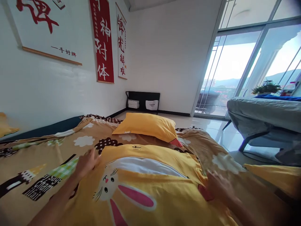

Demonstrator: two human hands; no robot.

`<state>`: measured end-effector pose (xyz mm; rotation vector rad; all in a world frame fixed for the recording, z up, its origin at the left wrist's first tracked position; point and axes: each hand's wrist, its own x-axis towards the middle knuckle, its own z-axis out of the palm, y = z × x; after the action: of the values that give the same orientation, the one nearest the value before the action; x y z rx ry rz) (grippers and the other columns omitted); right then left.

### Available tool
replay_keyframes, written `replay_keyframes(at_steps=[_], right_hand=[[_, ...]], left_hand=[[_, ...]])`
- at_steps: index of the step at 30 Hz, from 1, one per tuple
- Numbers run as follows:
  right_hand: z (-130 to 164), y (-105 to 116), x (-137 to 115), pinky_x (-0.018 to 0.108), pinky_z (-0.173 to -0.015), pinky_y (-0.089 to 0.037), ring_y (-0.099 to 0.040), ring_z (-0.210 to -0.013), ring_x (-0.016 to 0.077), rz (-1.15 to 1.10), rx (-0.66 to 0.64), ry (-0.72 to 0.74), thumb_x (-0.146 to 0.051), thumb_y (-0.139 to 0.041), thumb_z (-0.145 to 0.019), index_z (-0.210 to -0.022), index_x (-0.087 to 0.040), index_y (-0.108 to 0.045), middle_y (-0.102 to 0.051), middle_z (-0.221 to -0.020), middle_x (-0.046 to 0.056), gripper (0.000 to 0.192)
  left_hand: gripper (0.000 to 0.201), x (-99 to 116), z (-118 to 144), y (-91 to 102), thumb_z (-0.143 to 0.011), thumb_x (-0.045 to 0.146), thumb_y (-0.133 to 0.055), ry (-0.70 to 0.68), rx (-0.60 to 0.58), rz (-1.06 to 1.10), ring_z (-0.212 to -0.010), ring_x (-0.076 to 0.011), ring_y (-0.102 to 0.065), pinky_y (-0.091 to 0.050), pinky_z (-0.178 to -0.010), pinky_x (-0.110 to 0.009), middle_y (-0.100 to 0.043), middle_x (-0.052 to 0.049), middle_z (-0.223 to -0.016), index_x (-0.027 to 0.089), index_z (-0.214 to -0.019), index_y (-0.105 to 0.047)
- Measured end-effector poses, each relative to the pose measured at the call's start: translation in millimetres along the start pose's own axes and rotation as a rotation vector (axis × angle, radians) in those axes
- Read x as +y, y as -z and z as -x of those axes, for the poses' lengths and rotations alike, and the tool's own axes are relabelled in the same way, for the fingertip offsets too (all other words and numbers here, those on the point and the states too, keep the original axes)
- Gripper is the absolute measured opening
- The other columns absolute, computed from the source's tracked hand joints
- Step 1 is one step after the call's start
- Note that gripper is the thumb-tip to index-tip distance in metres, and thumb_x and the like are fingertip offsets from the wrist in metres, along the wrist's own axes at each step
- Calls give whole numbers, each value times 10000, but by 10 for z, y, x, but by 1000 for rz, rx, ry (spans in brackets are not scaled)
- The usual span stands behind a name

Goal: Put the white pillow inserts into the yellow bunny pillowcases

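Note:
A yellow pillowcase (178, 199) with a rabbit print lies in front of me on the bed. Through its gaping opening shows a white inner pillow (145, 165). My left hand (87, 161) is closed on the case's upper left corner, its fingertips partly hidden by the cloth. At the right side edge, my right hand (218, 185) is closed on the fabric, somewhat smeared by motion, beside a red patch of the case. Just beyond lies a second yellow pillow (148, 125), touched by neither hand.
A brown patterned blanket (84, 128) spreads under the pillows. More yellow fabric (277, 177) lies at the right. A grey-covered table (263, 108) stands right, bearing a potted plant (266, 87). A low black rack (142, 97) stands by the far wall, near sliding glass doors (225, 72).

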<state>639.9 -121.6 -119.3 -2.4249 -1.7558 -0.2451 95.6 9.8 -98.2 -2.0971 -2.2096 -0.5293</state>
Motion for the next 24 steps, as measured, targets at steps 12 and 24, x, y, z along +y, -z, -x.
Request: replay_keyframes(at_steps=[12, 24], right_hand=[[-504, -297, -1889, 437, -1069, -330, -430, -1320, 247, -294, 102, 288, -321, -341, -953, -1328, -150, -527, -511, -1393, 128, 452], [-754, -1001, -52, 387, -1094, -343, -440, -1319, 212, -255, -141, 57, -359, -289, -912, -1292, -131, -576, -516, -1385, 115, 528]], left_hand=[[483, 1939, -16, -546, -962, 426, -317, -240, -126, 72, -1403, -247, -308, -171, -1147, -538, -391, -96, -1488, 233, -1365, -500], [466, 852, -150, -935, -948, 387, -351, 47, -121, 214, -1411, -213, -297, -249, -1138, -492, -377, -80, -1497, 214, -1356, -498]])
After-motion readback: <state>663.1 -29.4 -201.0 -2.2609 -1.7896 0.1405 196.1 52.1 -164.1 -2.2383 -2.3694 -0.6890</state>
